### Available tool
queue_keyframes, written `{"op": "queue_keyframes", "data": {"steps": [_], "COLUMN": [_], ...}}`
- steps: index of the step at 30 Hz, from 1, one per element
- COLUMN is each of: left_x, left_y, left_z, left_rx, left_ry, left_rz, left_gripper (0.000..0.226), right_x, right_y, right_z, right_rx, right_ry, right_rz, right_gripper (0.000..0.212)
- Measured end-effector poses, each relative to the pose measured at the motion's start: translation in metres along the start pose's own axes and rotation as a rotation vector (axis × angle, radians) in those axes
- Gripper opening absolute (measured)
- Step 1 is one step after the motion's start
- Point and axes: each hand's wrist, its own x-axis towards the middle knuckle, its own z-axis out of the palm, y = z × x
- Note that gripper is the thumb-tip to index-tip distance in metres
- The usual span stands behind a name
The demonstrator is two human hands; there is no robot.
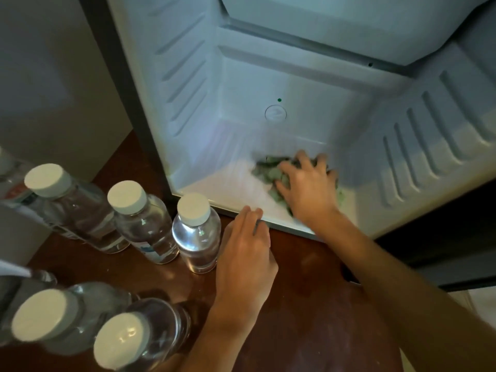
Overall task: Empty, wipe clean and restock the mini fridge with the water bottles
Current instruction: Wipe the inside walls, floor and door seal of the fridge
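The mini fridge [241, 98] stands open with a bare white interior. My right hand [308, 183] presses a crumpled green cloth [271, 173] flat on the fridge floor, fingers spread; both are motion-blurred. My left hand [247, 253] rests on the brown surface with straight fingertips touching the fridge's front lip. Several clear water bottles with white caps stand outside to the left: the nearest one [197, 232] is beside my left hand, another [142, 221] is further left, and more [126, 336] stand at the lower left.
The brown wooden surface [308, 304] carries the fridge and bottles. A grey wall or panel [53, 76] rises to the left of the fridge. The dark fridge door [442, 251] hangs open at the right. Ribbed shelf rails line both inner side walls.
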Motion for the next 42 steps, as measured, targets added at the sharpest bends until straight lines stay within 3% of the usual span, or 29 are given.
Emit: {"op": "queue_keyframes", "data": {"steps": [6, 11, 14, 18, 24, 31, 37, 40, 42], "left_x": [0.0, -0.001, -0.001, -0.002, -0.005, -0.007, -0.009, -0.009, -0.01], "left_y": [0.001, 0.008, 0.012, 0.012, 0.011, 0.01, 0.014, 0.01, 0.011], "left_z": [-0.005, -0.005, -0.008, -0.008, -0.004, -0.009, -0.007, 0.001, 0.002], "left_rx": [0.054, 0.038, 0.027, 0.035, 0.055, 0.038, -0.008, 0.023, 0.037], "left_ry": [-0.034, -0.071, -0.084, -0.097, -0.144, -0.141, -0.149, -0.111, -0.086], "left_rz": [-0.004, -0.05, -0.03, -0.006, -0.058, -0.013, -0.014, -0.023, -0.02], "left_gripper": [0.02, 0.018, 0.037, 0.055, 0.017, 0.013, 0.012, 0.026, 0.016], "right_x": [0.081, 0.011, -0.053, -0.059, -0.005, 0.062, -0.003, -0.026, -0.019], "right_y": [0.0, -0.001, -0.002, 0.001, -0.01, -0.01, -0.004, 0.001, 0.0], "right_z": [0.0, -0.021, -0.03, -0.034, -0.027, -0.022, -0.041, -0.044, -0.045], "right_rx": [0.02, 0.072, 0.149, 0.116, -0.036, -0.101, 0.075, 0.251, 0.341], "right_ry": [-0.151, -0.144, -0.146, -0.205, -0.191, -0.242, -0.266, -0.282, -0.288], "right_rz": [0.195, -0.045, -0.195, -0.162, -0.034, 0.081, -0.2, -0.278, -0.293], "right_gripper": [0.035, 0.035, 0.033, 0.036, 0.034, 0.037, 0.039, 0.038, 0.042]}}
